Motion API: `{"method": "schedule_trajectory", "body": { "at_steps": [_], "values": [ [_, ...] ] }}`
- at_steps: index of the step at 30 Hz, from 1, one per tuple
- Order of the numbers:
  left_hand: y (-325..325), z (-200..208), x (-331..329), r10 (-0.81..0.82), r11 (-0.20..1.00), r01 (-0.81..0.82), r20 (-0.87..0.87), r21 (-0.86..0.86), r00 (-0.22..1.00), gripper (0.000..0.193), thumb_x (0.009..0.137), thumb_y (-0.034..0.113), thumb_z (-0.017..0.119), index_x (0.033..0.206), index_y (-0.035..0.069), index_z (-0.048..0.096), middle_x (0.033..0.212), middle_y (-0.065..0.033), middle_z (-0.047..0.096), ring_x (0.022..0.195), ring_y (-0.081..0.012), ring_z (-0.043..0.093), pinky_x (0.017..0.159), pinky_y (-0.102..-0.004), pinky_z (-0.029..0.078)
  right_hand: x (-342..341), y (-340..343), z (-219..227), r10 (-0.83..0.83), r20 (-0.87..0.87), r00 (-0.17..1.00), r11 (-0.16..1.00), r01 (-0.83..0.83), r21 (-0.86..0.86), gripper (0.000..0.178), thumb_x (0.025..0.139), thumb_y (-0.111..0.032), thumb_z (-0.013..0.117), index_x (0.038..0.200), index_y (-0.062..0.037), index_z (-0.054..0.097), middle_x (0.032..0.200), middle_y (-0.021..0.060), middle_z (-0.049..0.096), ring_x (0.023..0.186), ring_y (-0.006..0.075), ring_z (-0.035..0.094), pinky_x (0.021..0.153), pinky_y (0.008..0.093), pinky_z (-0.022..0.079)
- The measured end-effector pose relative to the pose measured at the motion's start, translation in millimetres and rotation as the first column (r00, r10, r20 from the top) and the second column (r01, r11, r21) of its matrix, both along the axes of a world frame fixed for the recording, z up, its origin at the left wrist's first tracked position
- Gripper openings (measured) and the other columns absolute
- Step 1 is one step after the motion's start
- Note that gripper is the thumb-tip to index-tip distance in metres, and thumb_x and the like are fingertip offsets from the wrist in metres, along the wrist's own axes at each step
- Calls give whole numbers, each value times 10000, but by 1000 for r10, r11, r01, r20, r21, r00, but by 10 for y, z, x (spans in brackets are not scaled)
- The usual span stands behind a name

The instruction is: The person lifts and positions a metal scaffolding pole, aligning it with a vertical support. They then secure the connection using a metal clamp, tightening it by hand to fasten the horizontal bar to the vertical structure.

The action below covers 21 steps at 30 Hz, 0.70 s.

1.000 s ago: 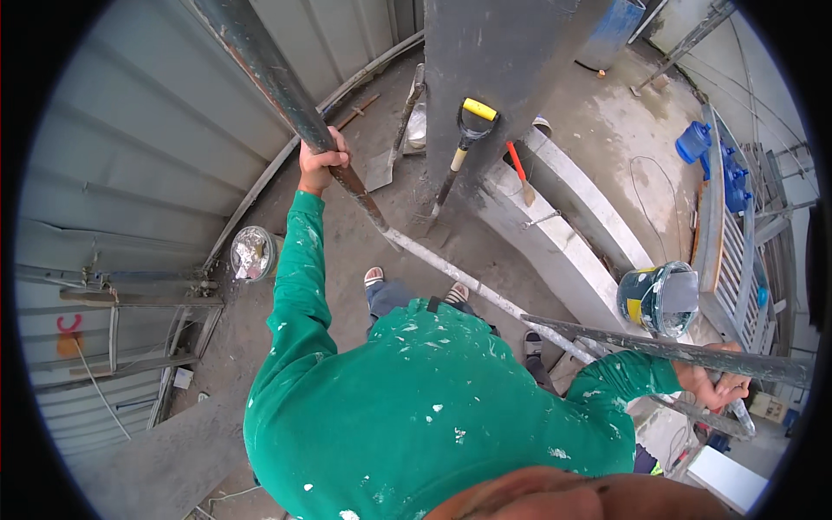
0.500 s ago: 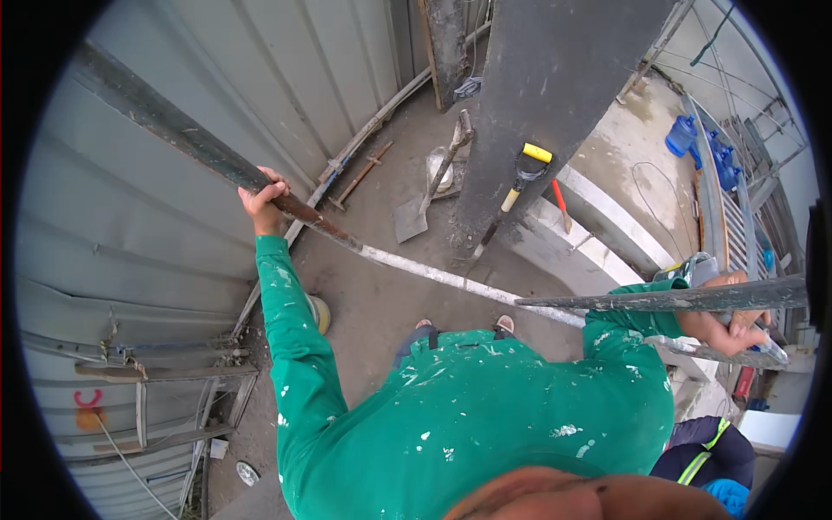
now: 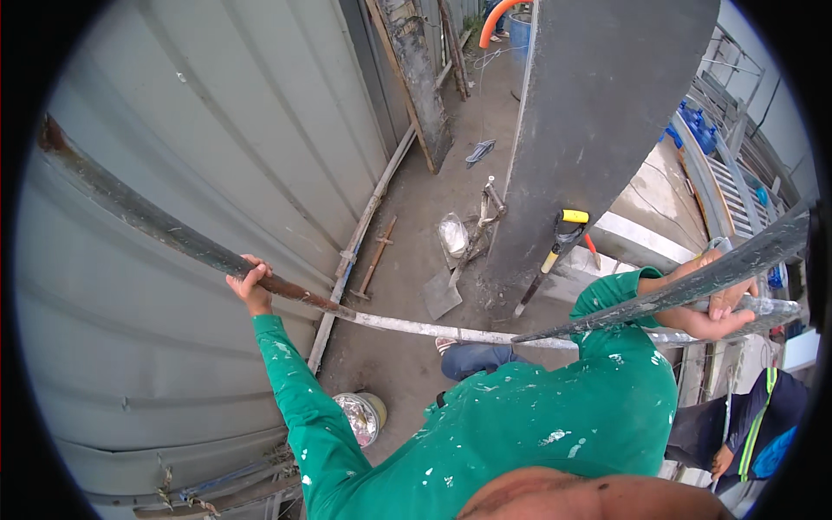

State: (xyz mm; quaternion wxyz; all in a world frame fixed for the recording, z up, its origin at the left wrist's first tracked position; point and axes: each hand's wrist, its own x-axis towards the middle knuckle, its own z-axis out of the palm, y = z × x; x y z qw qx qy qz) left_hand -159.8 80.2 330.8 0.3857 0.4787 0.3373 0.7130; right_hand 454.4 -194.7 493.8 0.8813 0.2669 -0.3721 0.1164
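A long metal pole point(image 3: 407, 327), dark and rusty toward the far left and white-spattered in its middle, stretches across in front of my body. My left hand point(image 3: 250, 284) is closed round its brown part, with the arm stretched out beside the metal fence. At the right, my right hand point(image 3: 712, 308) has its fingers curled at the pole's pale, grey-smeared other end. A second dark pole point(image 3: 659, 290) slants across that wrist and hides part of the hand. I cannot tell whether the hand also touches it.
On the ground ahead lie a shovel point(image 3: 444, 295), a white bag point(image 3: 452, 235) and a wooden-handled hammer point(image 3: 379, 257). A yellow-gripped tool point(image 3: 562, 247) leans against the grey column point(image 3: 607, 104). A bucket point(image 3: 362, 418) stands near my left arm. Another person point(image 3: 763, 416) is at lower right.
My view and body have turned and moved forward, bringing a bucket and a blue barrel into sight. Both hands keep their hold, and the pole has swung lower across the view.
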Motion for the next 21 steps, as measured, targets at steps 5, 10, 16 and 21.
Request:
{"method": "schedule_trajectory", "body": {
  "at_steps": [5, 10, 16, 21],
  "values": [
    [1081, 185, -55, -26, 998, 26, -9, -50, 1000, 177, 651, 26, 647, 802, 9, 556, 712, -82, 516, 586, -238, 532, 620, -411, 488, -418, 642, 51, -176, 83, 981, 984, 175, 18, 234, 989, -150, 684, 1152, -46, 552, 746, -29, 516, 744, 55, 606, 740, 313, 582],
    [2159, 245, -365, -147, 987, 144, -42, -64, 988, 130, 650, 23, 630, 754, 26, 552, 696, -83, 510, 580, -223, 511, 627, -397, 484, -739, 1132, 134, -365, 136, 921, 923, 377, -72, 246, 1053, -237, 594, 1165, -21, 562, 783, -6, 521, 773, 80, 593, 836, 369, 610],
    [3370, 210, -491, -249, 967, 244, -59, -78, 967, 125, 654, 23, 621, 763, 21, 559, 707, -93, 530, 602, -229, 525, 643, -399, 488, -1269, 1708, 150, -355, 96, 930, 931, 362, -58, 186, 1038, -209, 554, 888, -100, 546, 615, -70, 467, 517, 25, 481, 698, 247, 535],
    [4329, -18, -333, -378, 922, 377, 3, -87, 926, 184, 650, 2, 652, 821, 17, 587, 725, -98, 546, 629, -244, 555, 676, -416, 504, -1521, 1901, -117, 851, 461, 252, 437, -826, -356, 58, 950, -65, 607, 906, -93, 582, 602, -73, 507, 470, 21, 494, 549, 198, 442]
  ]
}}
